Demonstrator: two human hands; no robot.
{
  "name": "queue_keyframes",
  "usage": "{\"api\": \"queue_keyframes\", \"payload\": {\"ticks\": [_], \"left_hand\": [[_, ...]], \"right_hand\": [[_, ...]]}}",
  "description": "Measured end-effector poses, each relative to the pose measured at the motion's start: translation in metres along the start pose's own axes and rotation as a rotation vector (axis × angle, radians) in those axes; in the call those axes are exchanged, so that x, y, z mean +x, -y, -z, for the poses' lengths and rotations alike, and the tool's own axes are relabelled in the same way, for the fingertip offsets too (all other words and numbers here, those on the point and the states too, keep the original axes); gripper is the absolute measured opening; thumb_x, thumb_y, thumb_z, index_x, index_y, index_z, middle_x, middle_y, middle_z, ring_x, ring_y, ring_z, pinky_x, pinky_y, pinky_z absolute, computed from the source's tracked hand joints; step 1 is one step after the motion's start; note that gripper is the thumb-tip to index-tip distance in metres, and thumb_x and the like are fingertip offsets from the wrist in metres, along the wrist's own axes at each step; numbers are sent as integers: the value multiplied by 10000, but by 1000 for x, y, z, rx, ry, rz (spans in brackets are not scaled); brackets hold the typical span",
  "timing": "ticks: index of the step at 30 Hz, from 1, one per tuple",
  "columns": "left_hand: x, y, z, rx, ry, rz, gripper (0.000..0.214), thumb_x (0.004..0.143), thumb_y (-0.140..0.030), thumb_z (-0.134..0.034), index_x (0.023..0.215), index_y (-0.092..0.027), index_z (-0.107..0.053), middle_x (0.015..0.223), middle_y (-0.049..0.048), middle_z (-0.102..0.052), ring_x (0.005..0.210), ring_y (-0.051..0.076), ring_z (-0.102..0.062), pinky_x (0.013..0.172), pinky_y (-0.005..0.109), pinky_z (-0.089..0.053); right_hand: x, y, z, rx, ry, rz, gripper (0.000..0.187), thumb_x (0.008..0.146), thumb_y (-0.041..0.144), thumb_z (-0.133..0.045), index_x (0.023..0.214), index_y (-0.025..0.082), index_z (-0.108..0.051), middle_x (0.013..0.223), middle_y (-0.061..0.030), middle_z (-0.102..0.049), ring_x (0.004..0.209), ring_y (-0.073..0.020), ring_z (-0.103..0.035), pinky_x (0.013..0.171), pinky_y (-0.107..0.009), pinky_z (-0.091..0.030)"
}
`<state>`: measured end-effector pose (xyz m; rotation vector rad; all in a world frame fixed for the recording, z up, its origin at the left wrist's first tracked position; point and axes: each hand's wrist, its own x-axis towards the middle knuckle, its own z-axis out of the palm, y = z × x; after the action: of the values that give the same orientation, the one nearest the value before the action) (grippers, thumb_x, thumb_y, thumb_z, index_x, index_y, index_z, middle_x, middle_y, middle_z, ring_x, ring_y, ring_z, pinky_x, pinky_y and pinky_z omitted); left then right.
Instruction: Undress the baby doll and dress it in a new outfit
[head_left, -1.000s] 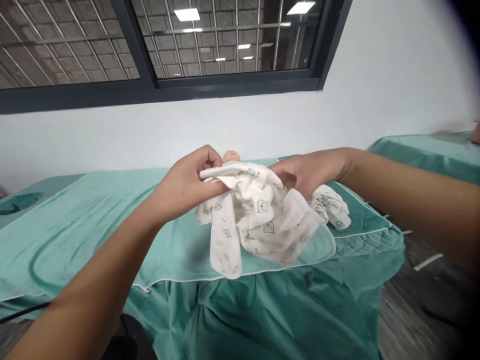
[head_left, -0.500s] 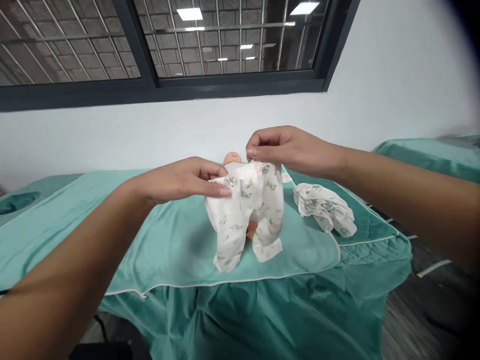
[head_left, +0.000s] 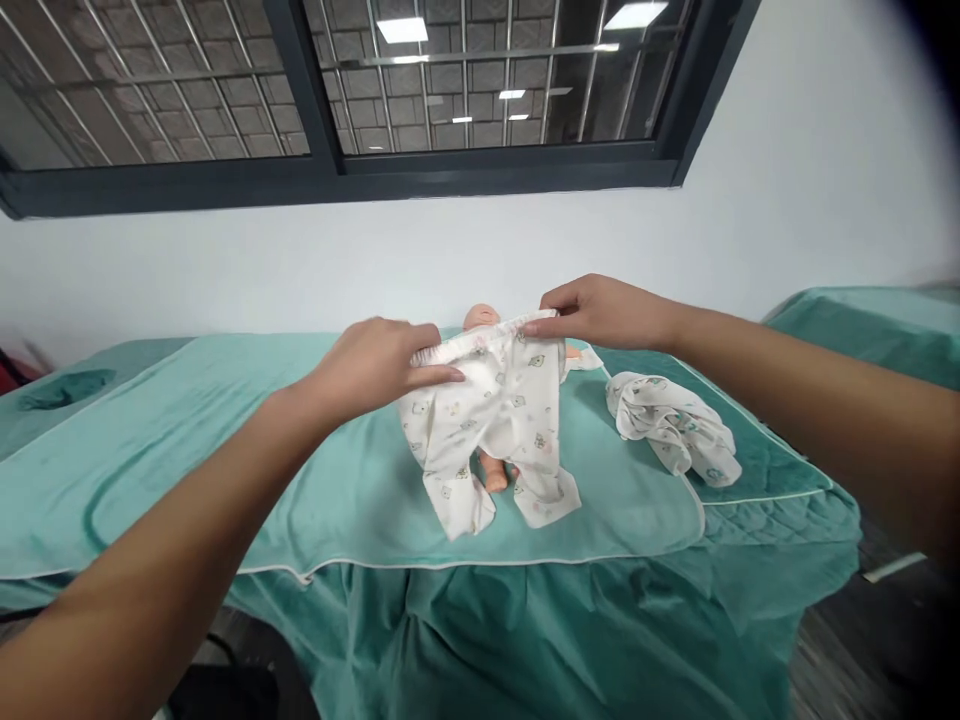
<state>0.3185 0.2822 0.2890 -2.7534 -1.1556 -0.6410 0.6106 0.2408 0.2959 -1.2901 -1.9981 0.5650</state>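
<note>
I hold up a pair of white baby trousers [head_left: 491,420] printed with small animals, stretched by the waistband. My left hand [head_left: 375,362] pinches the waistband's left end and my right hand [head_left: 592,310] pinches its right end. Both trouser legs hang down to the green mat [head_left: 337,490]. Behind the trousers lies a baby doll [head_left: 482,318]; its head shows above the waistband and one foot shows between the legs.
A second crumpled white printed garment [head_left: 671,425] lies on the mat to the right. The mat rests on a bed covered with a teal sheet [head_left: 525,630]. Another teal-covered bed [head_left: 862,315] stands at the right. A white wall and a dark-framed window are behind.
The bunched garment has been shaken out and spread flat by its waistband. My hands moved apart; the right hand came down level with the left. The view shifted slightly left.
</note>
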Motion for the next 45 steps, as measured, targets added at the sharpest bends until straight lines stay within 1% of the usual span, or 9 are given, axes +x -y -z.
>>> {"api": "queue_keyframes", "payload": {"ticks": [8, 13, 19, 23, 27, 31, 35, 41, 45], "left_hand": [[-12, -18, 27, -446, -388, 192, 476, 850, -575, -545, 836, -101, -597, 763, 28, -569, 692, 41, -437, 630, 156, -323], [-2, -46, 43, -942, -531, 52, 412, 863, -512, -576, 984, -118, -562, 947, 39, -573, 801, 36, -511, 705, 154, -431], [-12, -52, 0, -902, -622, 166, 612, 762, -412, -705, 1275, -189, -456, 1324, 67, -475, 1162, 123, -528, 915, 192, -475], [-38, -38, -50, -885, -95, 376, 387, 777, -351, -636, 1085, -118, -600, 1018, 63, -619, 883, 131, -589, 785, 233, -478], [-53, -26, -62, -830, -246, 434, 418, 771, -403, -639, 1097, -141, -628, 1112, 54, -608, 988, 135, -575, 870, 231, -466], [-49, -16, -55, -960, -374, 432, 523, 777, -521, -633, 1136, -145, -585, 1133, 59, -596, 968, 108, -575, 820, 189, -470], [-38, 5, -81, -905, -304, 626, 596, 756, -595, -623, 1110, -118, -575, 1014, 70, -624, 851, 109, -573, 718, 184, -446], [-18, 52, -158, -692, 313, 819, 607, 729, -546, -645, 1126, -90, -591, 1182, 144, -582, 1001, 199, -588, 859, 264, -473], [13, 61, -180, -500, 125, 662, 482, 832, -472, -554, 1185, -145, -581, 1261, 110, -549, 1175, 203, -533, 1050, 309, -409]], "right_hand": [[5, 42, -39, 252, -200, -12, 593, 810, 704, -529, 813, 110, -528, 763, -33, -526, 693, -43, -518, 617, -169, -439], [10, 90, -72, 455, -29, 197, 597, 742, 600, -682, 1078, 130, -529, 933, -36, -574, 896, -78, -569, 793, -202, -529], [28, 91, -90, 707, -167, 161, 506, 833, 519, -609, 1169, 162, -484, 986, -32, -588, 920, -78, -579, 829, -231, -545], [49, 61, -82, 860, -411, 103, 456, 843, 453, -599, 1183, 187, -450, 961, -14, -589, 908, -62, -583, 829, -200, -536], [52, 17, -87, 968, -472, -166, 327, 831, 307, -573, 1103, 151, -480, 931, -27, -609, 796, -55, -595, 741, -190, -539], [27, -12, -119, 793, 37, -615, 273, 860, 349, -500, 1011, 123, -525, 811, -62, -633, 608, -66, -561, 596, -201, -496], [12, -29, -143, 228, 534, -601, 464, 854, 555, -497, 1027, 127, -548, 810, -98, -651, 550, -111, -557, 545, -233, -439], [73, -110, -126, -277, -135, -203, 538, 897, 507, -444, 1307, 163, -496, 1288, -124, -524, 1201, -213, -507, 1075, -381, -413], [131, -183, -110, -315, -226, -313, 786, 846, 556, -514, 1471, 115, -332, 1486, -157, -317, 1402, -305, -303, 1197, -459, -279]]}}
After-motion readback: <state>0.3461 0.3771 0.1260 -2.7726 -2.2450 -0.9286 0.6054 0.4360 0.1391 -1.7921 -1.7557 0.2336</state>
